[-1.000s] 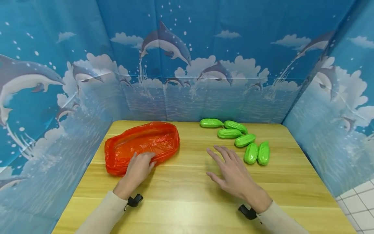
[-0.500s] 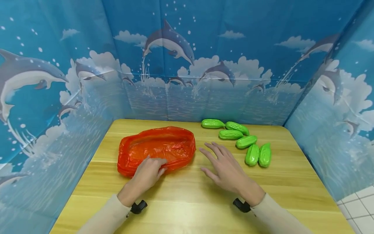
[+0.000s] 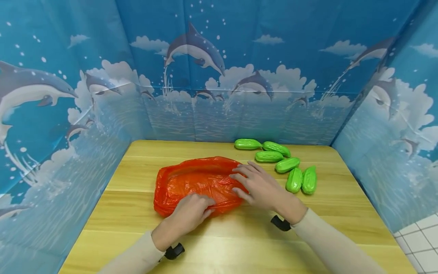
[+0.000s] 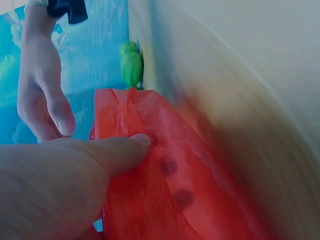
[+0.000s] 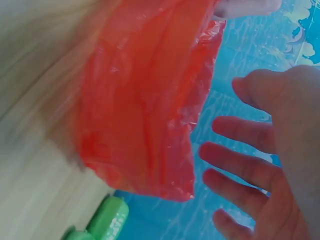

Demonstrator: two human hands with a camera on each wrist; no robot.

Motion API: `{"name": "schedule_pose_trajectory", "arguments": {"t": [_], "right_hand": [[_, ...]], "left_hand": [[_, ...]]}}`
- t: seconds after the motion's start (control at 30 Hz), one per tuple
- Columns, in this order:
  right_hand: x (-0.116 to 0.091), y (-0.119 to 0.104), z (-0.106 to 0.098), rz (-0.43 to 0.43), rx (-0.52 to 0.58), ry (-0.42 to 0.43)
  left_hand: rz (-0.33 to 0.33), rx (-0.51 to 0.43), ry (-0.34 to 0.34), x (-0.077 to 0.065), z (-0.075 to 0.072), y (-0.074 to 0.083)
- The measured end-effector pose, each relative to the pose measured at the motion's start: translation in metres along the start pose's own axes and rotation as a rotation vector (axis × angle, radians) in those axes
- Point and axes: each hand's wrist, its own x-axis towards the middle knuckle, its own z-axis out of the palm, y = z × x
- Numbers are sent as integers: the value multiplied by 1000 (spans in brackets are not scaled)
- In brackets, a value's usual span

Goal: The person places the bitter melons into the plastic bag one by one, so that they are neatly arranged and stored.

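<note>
A red plastic bag (image 3: 171, 196) sits on the table with its mouth spread wide and facing up. My left hand (image 3: 191, 213) pinches its near rim. In the left wrist view the thumb presses one face of the red film (image 4: 140, 210), and fingertips show as dark spots through it. Over the bag's right end is my right hand (image 3: 261, 186), fingers spread and slightly bent. The right wrist view shows a gap between those fingertips and the bag wall (image 5: 145, 110). Nothing is held in the right hand.
Several shiny green gourd-shaped vegetables (image 3: 287, 164) lie in a curved row at the back right of the wooden table (image 3: 130, 228). A blue dolphin-print curtain (image 3: 219, 118) encloses the back and sides. White tiles (image 3: 422, 236) show at the lower right.
My left hand has drawn the red bag rightward and slightly nearer. My right hand has moved left and forward, over the bag's right end. The green vegetables have stayed put.
</note>
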Motion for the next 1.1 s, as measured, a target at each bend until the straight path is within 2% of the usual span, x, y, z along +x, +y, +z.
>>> {"name": "schedule_pose_trajectory", "arguments": {"t": [0.3, 0.4, 0.53, 0.6, 0.67, 0.8, 0.9, 1.1], "right_hand": [[-3, 8, -4, -17, -55, -133], [-6, 11, -1, -29, -76, -163], [-10, 14, 1, -36, -86, -178], [-12, 15, 1, -38, -87, -172], [-13, 16, 0, -38, -86, -163], [-18, 18, -1, -31, -95, -155], [-22, 20, -1, -9, -90, -164], [-32, 25, -2, 36, -58, -164]], "left_hand": [[79, -37, -72, 9, 6, 16], [60, -83, -131, 8, 4, 16], [-2, -157, -194, 6, -5, 8], [-27, -161, -172, 4, -11, 2], [-53, -121, -114, 3, -18, -6], [-137, 40, 14, -2, -27, -24], [-199, 118, 73, -7, -31, -34], [-284, 131, 147, -14, -33, -51]]}}
